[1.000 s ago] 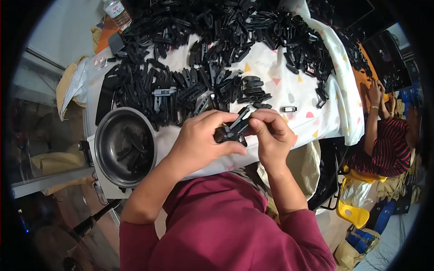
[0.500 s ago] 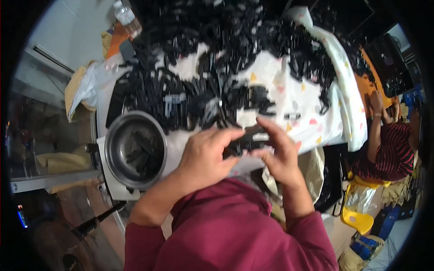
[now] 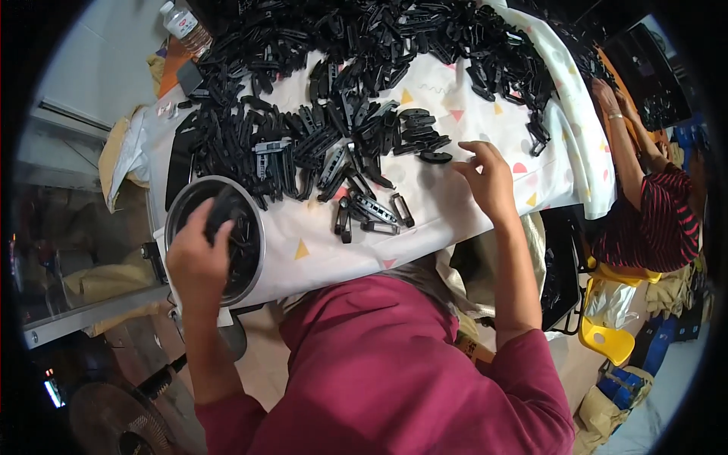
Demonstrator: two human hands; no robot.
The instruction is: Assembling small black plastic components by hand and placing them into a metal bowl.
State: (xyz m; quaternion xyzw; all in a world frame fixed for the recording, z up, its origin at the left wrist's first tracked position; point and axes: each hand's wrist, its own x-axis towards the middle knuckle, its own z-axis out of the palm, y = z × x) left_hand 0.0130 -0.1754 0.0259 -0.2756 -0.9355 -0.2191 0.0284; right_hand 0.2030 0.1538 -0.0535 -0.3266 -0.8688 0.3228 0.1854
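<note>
My left hand (image 3: 199,262) is over the metal bowl (image 3: 258,265), its fingers closed round a dark plastic part (image 3: 221,209) that is blurred by motion. More black parts (image 3: 244,241) lie inside the bowl. My right hand (image 3: 489,182) hovers above the tablecloth with thumb and forefinger apart and nothing between them. Just left of its fingertips, a black curved part (image 3: 434,158) lies at the near end of a small stack (image 3: 418,130). Several narrow black frames (image 3: 373,209) are spread in front of me.
A big heap of black parts (image 3: 303,34) covers the far side of the patterned tablecloth (image 3: 455,220). A plastic bottle (image 3: 186,27) stands at the far left. On the right, another person (image 3: 648,220) works at an orange table. A fan (image 3: 121,413) is at the lower left.
My hands were together over the table's near edge around a black part. The left has moved left to the bowl with a part; the right has moved right and up, now with nothing in it.
</note>
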